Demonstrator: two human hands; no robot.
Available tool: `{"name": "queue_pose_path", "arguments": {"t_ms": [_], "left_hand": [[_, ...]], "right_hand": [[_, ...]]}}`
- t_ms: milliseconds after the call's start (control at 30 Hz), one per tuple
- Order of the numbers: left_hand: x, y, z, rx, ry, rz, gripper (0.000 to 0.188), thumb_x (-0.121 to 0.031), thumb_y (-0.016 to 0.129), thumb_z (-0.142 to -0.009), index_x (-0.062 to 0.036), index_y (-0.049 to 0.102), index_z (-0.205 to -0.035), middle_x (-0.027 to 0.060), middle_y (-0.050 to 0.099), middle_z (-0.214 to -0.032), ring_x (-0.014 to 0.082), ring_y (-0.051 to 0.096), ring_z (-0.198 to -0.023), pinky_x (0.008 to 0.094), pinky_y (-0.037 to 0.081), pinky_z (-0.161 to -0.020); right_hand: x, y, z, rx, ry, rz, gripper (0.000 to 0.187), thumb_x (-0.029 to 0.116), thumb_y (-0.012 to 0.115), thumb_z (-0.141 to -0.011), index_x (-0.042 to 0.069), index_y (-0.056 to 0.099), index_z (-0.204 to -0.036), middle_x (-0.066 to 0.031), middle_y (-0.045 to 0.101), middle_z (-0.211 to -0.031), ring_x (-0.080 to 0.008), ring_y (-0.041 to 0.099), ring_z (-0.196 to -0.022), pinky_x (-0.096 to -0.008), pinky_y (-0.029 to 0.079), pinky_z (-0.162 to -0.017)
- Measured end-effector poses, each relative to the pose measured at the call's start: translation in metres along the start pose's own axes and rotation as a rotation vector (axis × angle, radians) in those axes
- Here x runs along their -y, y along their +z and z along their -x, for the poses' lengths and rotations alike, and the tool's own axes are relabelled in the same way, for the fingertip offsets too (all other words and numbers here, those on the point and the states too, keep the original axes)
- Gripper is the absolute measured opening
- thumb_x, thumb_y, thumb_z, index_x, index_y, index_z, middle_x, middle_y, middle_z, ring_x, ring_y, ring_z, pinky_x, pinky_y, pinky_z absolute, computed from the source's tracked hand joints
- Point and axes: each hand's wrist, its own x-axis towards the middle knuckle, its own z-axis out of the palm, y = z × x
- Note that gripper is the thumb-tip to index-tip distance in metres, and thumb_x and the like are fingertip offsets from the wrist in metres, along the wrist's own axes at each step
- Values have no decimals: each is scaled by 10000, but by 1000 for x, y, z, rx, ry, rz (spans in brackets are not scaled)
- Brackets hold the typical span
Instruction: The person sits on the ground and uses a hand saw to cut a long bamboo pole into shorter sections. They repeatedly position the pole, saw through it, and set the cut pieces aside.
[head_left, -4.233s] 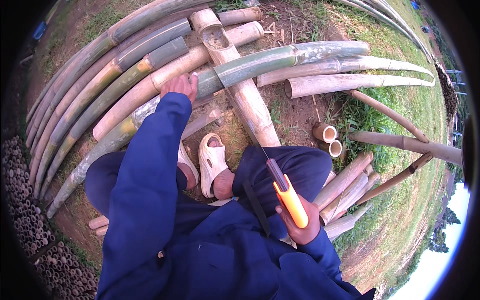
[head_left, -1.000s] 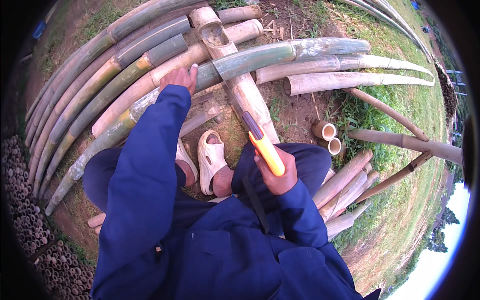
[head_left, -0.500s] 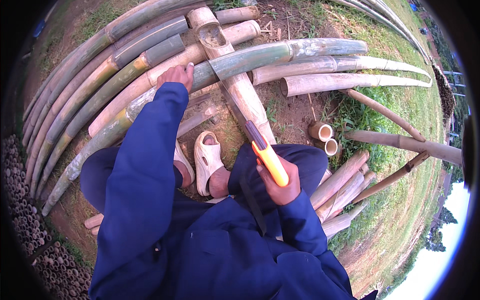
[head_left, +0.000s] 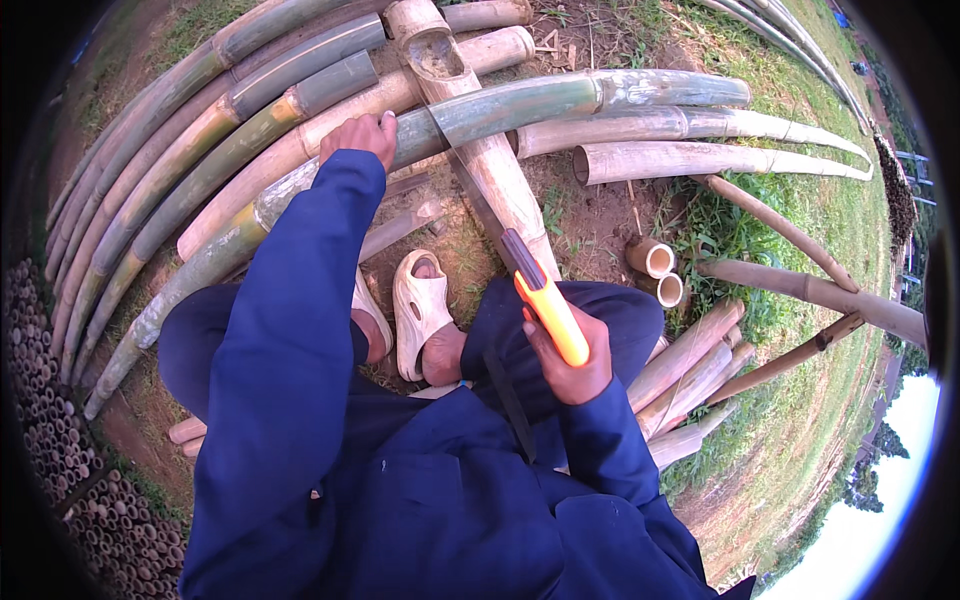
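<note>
A long green bamboo pole [head_left: 540, 103] runs from the lower left to the upper right, lying across a thicker, pale bamboo log [head_left: 503, 185] with a notch cut near its far end. My left hand [head_left: 362, 138] grips the pole just left of that log, fingers wrapped over it. In my right hand [head_left: 580, 365] is the orange handle of a hand saw [head_left: 477, 195], held above my right knee. The saw's blade slants away from me and rests against the pole, close to where it crosses the log. How deep the cut goes, I cannot tell.
Several bamboo poles [head_left: 200, 190] lie side by side at the left. Two short bamboo cups [head_left: 655, 258] sit on the ground at right, near split bamboo pieces [head_left: 690, 375] and a pole frame [head_left: 810, 290]. Stacked bamboo ends [head_left: 60, 430] fill the lower left. My sandals [head_left: 420, 310] are below the pole.
The whole view has shifted slightly, moving the scene up and right. Against the pole, both hands and the saw keep nearly the same place and hold.
</note>
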Motion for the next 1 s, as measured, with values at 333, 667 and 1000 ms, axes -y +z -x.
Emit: {"name": "queue_pose_path", "arguments": {"t_ms": [333,667,1000], "left_hand": [[0,1,17,-55,34,-70,517,-426,425,-1047,-38,757,-964,250,746,-910,427,729,-888,530,547,-887],[3,0,18,-101,105,-63,494,-405,435,-1041,-39,748,-932,249,744,-880,417,730,-866,510,540,-899],[-8,3,15,-33,49,-80,521,-436,440,-1041,-26,741,-927,254,745,-904,431,730,-885,529,543,-892]], "right_hand": [[32,-37,75,73,46,125,338,34,727,-909,-20,703,-1242,-171,775,-970,-264,787,-900,-321,574,-795],[-8,23,-18,34,-41,80,254,59,732,-912,-22,690,-1149,-201,707,-801,-261,718,-703,-340,534,-676],[2,-13,9,0,5,52,208,39,731,-900,-35,706,-1093,-186,727,-830,-280,740,-735,-338,545,-692]]}}
